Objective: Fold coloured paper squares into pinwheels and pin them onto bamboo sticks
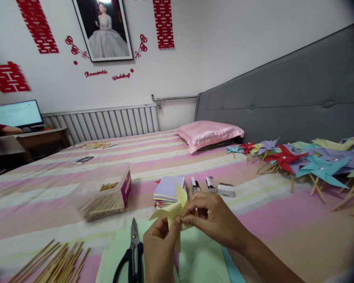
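Between my two hands is a yellow paper pinwheel (172, 210), its blades folded toward the middle. My left hand (161, 239) grips it from the lower left, thumb at the centre. My right hand (208, 214) pinches at the same centre from the right; whether a small pin sits between its fingertips is hard to make out. Below the hands lie pale green paper sheets (202, 259). Scissors (132, 251) with dark handles rest on these sheets, left of my left hand. Just behind the pinwheel stands a stack of coloured paper squares (168, 186).
Small boxes (226, 190) lie beyond my right hand. A clear plastic tub (106, 200) holds thin sticks, and loose sticks (59, 263) lie front left. Finished pinwheels (321, 167) crowd the right. A pink pillow (211, 133) is at the back; a person's arm (8, 129) shows far left.
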`<control>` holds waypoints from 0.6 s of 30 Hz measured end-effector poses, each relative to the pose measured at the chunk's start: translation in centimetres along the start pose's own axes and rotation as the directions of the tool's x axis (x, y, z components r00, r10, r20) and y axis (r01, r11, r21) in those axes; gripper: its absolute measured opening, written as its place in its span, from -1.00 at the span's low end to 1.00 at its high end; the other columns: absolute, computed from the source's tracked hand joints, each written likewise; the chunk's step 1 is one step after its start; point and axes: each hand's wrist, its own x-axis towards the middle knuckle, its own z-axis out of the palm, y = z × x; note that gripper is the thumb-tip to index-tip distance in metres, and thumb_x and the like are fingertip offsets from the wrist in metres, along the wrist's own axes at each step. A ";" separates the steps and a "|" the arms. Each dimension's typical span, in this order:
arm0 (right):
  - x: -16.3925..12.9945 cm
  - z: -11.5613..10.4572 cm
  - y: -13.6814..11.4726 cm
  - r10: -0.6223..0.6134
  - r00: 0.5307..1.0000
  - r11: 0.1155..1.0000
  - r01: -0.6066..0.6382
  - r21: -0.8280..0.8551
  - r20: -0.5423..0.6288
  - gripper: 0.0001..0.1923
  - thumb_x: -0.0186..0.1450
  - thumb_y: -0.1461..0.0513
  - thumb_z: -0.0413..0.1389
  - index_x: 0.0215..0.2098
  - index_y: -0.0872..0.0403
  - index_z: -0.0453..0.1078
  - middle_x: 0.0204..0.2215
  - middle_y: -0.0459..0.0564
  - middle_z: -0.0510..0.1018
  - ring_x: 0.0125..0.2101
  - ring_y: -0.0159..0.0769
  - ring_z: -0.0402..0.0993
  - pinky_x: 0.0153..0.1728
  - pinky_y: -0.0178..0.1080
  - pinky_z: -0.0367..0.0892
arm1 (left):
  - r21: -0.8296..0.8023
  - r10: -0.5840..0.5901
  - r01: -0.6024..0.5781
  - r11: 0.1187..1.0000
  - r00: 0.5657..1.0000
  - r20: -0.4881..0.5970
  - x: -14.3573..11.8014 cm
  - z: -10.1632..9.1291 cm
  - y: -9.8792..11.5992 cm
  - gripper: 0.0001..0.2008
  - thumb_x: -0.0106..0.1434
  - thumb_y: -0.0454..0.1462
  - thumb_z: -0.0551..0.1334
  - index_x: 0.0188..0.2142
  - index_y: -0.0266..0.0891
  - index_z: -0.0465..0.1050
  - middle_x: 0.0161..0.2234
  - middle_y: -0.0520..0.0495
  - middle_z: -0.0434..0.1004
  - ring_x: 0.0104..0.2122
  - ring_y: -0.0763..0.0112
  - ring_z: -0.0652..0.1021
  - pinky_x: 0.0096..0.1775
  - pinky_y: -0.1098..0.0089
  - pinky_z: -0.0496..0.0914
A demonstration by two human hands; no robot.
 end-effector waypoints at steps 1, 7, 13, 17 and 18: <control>0.0 0.0 0.0 0.005 1.000 1.000 -0.005 0.002 0.003 -0.94 0.09 0.29 0.17 -0.53 0.07 0.48 -0.59 -0.14 0.39 -0.58 -0.47 0.22 -0.56 -0.40 0.12 | 0.008 -0.001 0.002 1.000 1.000 -0.008 0.0 0.0 0.1 -0.85 -0.18 -0.29 0.37 -0.54 -0.28 0.50 -0.63 0.06 0.52 -0.56 0.45 0.46 -0.47 0.53 0.28; 0.0 0.1 0.1 0.069 0.997 0.997 -0.070 0.036 0.025 -0.94 0.08 0.28 0.17 -0.53 0.09 0.47 -0.58 -0.14 0.38 -0.58 -0.48 0.20 -0.58 -0.41 0.10 | 0.030 0.017 -0.017 0.999 1.000 -0.007 0.1 0.2 0.2 -0.84 -0.20 -0.27 0.38 -0.54 -0.28 0.51 -0.64 0.07 0.51 -0.59 0.47 0.44 -0.46 0.51 0.29; 0.2 0.0 -0.1 0.109 0.994 0.993 -0.110 0.051 0.024 -0.93 0.07 0.27 0.18 -0.55 0.10 0.48 -0.59 -0.15 0.35 -0.59 -0.49 0.17 -0.59 -0.41 0.07 | 0.034 0.039 -0.039 0.999 0.999 0.009 -0.2 0.1 0.2 -0.84 -0.16 -0.26 0.37 -0.53 -0.29 0.52 -0.63 0.04 0.52 -0.56 0.46 0.44 -0.46 0.52 0.28; 0.2 0.1 -0.1 0.125 0.992 0.990 -0.126 0.059 0.017 -0.94 0.07 0.27 0.18 -0.55 0.09 0.48 -0.59 -0.15 0.34 -0.59 -0.49 0.16 -0.60 -0.41 0.06 | 0.037 0.034 -0.035 0.999 0.999 0.016 -0.4 0.2 0.3 -0.83 -0.14 -0.26 0.36 -0.50 -0.30 0.53 -0.60 0.03 0.54 -0.53 0.45 0.46 -0.44 0.52 0.29; 0.2 0.1 -0.1 0.127 0.992 0.990 -0.128 0.056 0.014 -0.94 0.07 0.28 0.18 -0.54 0.09 0.48 -0.59 -0.15 0.34 -0.59 -0.49 0.17 -0.60 -0.41 0.07 | 0.038 0.030 -0.031 0.999 0.999 0.019 -0.4 0.2 0.3 -0.83 -0.14 -0.26 0.36 -0.50 -0.30 0.53 -0.60 0.02 0.54 -0.53 0.44 0.47 -0.44 0.52 0.30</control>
